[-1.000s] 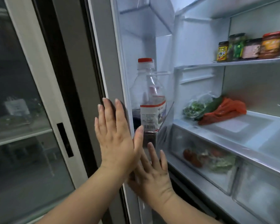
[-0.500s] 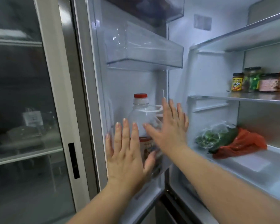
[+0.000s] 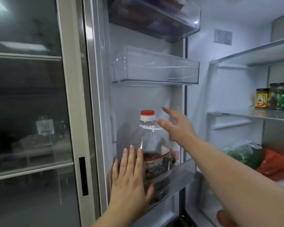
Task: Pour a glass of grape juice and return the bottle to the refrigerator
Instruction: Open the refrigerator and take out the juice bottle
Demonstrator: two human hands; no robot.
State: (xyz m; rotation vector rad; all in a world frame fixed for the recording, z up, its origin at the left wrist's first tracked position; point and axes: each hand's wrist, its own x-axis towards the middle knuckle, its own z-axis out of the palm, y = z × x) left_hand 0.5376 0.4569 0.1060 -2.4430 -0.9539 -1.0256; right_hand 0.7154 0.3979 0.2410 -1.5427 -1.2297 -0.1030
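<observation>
- The refrigerator [image 3: 203, 79] stands open. Its door [image 3: 138, 102] is swung out, with the inner side straight ahead of both hands.
- The middle door bin [image 3: 154, 71] hangs above the right hand. A clear stretch of door liner lies between its lower edge and the fingertips.
- The lower door bin [image 3: 179, 176] holds the grape juice bottle [image 3: 154, 145] upright at its left end. The stretch of bin under the right forearm is free.
- The left hand [image 3: 129, 181] is flat with straight fingers. It lies against the bin's front at the bottle's lower left and grips nothing.
- The right hand [image 3: 177, 126] is spread and loose, just right of the bottle's shoulder. It is blurred and holds nothing.
- The red cap [image 3: 147, 112] sits just left of the right hand's thumb.
- Jars [image 3: 261, 99] stand at a shelf edge, well to the right of the right hand.
</observation>
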